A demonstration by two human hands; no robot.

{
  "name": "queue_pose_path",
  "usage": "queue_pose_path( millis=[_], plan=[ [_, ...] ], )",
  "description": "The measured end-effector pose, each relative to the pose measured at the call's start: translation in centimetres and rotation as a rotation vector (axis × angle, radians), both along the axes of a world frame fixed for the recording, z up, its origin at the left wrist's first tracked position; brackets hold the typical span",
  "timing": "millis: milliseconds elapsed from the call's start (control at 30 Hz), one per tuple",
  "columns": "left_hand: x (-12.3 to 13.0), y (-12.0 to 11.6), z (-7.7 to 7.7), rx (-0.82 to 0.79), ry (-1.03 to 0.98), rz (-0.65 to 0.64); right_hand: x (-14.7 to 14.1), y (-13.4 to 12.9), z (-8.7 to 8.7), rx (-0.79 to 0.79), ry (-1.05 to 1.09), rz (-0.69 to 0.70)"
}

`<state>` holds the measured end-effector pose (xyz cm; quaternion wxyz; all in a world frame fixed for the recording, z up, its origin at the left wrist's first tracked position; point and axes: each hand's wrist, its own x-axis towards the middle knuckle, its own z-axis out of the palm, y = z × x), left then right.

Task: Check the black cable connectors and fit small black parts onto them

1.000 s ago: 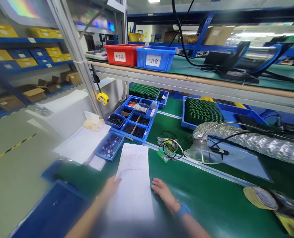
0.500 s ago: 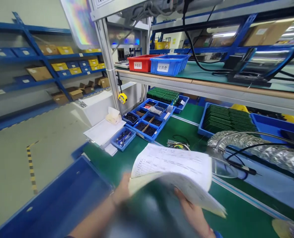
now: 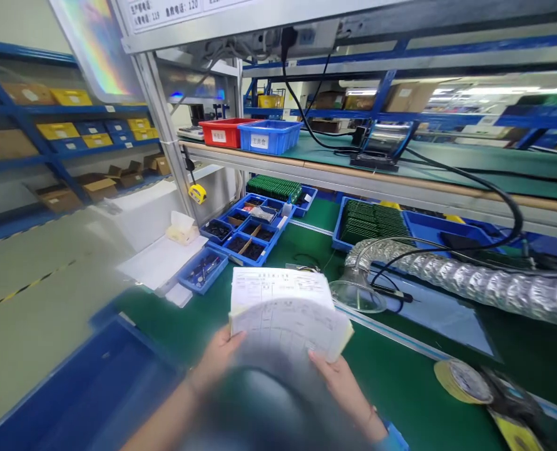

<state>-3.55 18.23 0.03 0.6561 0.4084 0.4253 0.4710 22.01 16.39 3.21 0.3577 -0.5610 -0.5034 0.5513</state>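
Note:
A stack of printed paper forms is held up over the green bench mat, its near sheet curling toward me. At its left edge my left hand grips the papers, thumb on top. My right hand pinches their lower right side, with the thumb on the front sheet. Blur covers the lower middle of the view and hides the bottom of the papers. Just beyond them, a small bundle of cable is partly covered.
Blue trays of small black parts and a tool tray lie left. Green circuit boards fill a bin behind. A silver duct with a clear hood crosses the right. A tape roll is near right.
The papers have turned to face me more squarely, and the raised sheet has swung in from the right. My right hand has shifted left and up. The camera view has turned right.

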Motion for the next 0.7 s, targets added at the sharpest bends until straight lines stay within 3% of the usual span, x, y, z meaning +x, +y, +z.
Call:
queue_pose_path(
  millis=[133,267,433,600,700],
  plan=[
    [-0.4,0.0,0.2,0.046,-0.056,-0.021,-0.2,-0.3,-0.4,0.104,-0.059,0.009],
    [-0.5,0.0,-1.7,0.018,0.075,0.011,-0.8,-0.5,-2.9,0.154,-0.061,0.007],
    [-1.0,-0.7,-3.2,-0.032,0.172,-0.047,-0.4,-1.8,-5.8,0.068,-0.007,-0.039],
    [-2.5,-0.3,-2.5,-0.014,0.341,-0.210,0.8,-2.6,-6.1,0.012,-0.006,0.100],
    [-2.3,0.3,-1.9,0.045,0.360,-0.274,1.1,-2.5,-6.4,0.009,0.024,0.078]
  ],
)
